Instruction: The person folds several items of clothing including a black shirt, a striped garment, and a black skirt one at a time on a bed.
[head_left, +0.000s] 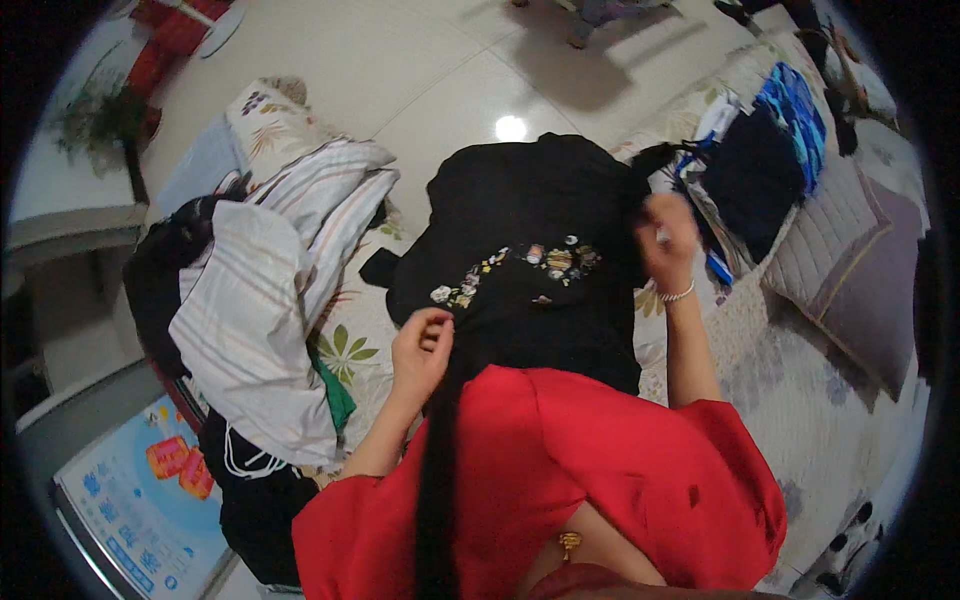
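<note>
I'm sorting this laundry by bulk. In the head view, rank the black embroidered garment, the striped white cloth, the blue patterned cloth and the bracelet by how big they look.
1. Black embroidered garment, held by both hands
2. Striped white cloth, close behind; the fisheye bend makes this ranking unsure
3. Blue patterned cloth
4. Bracelet

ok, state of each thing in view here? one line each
black embroidered garment: spread out on the bed, held at both sides
left hand: pinching the garment's near edge
right hand: closed on the garment's right edge
striped cloth: crumpled in a heap
blue and black clothes: piled loosely
grey cushion: lying flat
</note>
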